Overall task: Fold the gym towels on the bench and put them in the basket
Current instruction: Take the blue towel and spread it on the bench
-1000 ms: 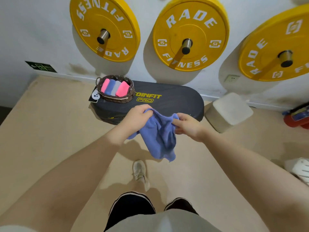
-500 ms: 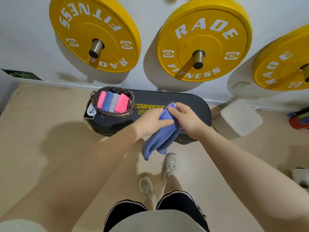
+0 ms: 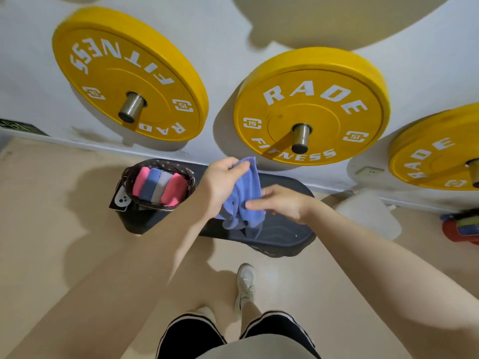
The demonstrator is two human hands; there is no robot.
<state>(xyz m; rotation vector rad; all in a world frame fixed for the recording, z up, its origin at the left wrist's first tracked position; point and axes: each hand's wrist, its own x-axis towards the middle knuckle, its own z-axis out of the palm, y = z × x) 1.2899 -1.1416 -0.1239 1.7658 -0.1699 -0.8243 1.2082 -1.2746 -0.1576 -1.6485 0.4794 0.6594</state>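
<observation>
Basket (image 3: pixel 129 185): four rolled towels stowed; we grip one blue towel (image 3: pixel 246 193), seemingly unfolded, in left hand (image 3: pixel 223 185) and right hand (image 3: pixel 282 203) over bench (image 3: pixel 285 234).

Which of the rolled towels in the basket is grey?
The third roll from the left in the basket, between the blue roll and the right-hand pink one. The far-left roll is also pink.
</observation>
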